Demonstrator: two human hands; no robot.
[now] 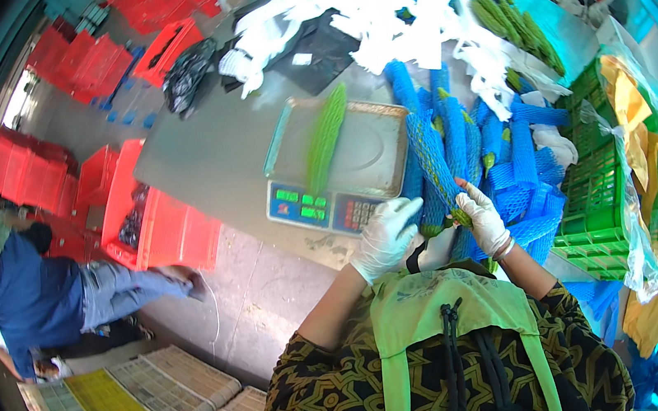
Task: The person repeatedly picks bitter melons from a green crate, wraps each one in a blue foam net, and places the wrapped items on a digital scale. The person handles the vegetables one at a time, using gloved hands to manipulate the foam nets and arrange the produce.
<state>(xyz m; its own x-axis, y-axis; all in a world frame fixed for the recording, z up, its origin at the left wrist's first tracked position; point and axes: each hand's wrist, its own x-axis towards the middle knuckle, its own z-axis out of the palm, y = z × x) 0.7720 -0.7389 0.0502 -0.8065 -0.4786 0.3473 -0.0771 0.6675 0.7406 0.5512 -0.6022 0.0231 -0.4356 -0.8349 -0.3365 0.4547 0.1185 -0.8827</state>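
My right hand (483, 219), in a white glove, grips the near end of a long green gourd in a blue foam net (432, 157). My left hand (390, 236), gloved too, is beside the scale's keypad. Its fingers are spread and reach the side of the netted gourds; nothing shows in its grasp. On the metal pan of a digital weighing scale (358, 139) lies a bare, ridged green gourd (326, 137). Several netted gourds (453, 133) are heaped right of the scale, partly covered by the one I hold.
White netting sleeves (383, 5) and a black plastic bag (190, 77) lie at the far side. Bare gourds (521, 33) rest farther right. Green crates (595, 170) stand at the right, red crates (163, 227) at the left. A person (40, 287) bends near them. Woven crates (125, 407) sit lower left.
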